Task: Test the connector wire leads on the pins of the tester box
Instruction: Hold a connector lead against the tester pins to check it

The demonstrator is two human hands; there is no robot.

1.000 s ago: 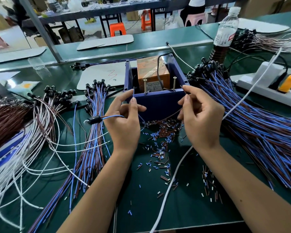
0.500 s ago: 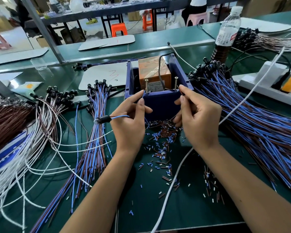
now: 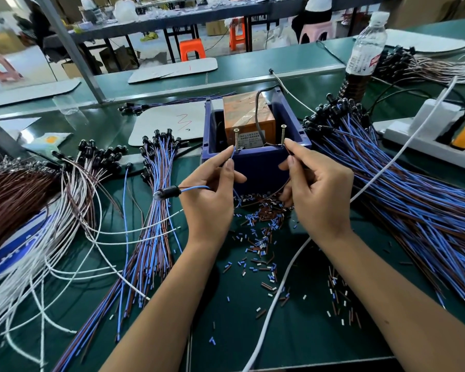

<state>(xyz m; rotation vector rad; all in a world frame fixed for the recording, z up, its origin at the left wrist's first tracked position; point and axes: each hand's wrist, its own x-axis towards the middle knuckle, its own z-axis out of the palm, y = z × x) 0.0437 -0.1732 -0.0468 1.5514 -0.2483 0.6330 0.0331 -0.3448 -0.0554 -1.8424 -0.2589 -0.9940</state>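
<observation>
Currently mid-test, frame centre: left hand [image 3: 210, 194] pinches the blue lead [image 3: 233, 154] at left pin [image 3: 236, 138] of the tester box [image 3: 258, 167]; right hand [image 3: 317, 189] pinches the brown lead [image 3: 287, 151] by right pin [image 3: 283, 135]. Untested bundle [image 3: 403, 189], frame right, apparently remains.

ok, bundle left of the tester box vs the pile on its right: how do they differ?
The left bundle is small and narrow, running toward the camera; the right pile is far bigger and fans out to the table's right edge. Some left bundle ends lie over white wires; the right pile lies behind a white cable. Both are blue-and-brown leads with black connectors.
</observation>
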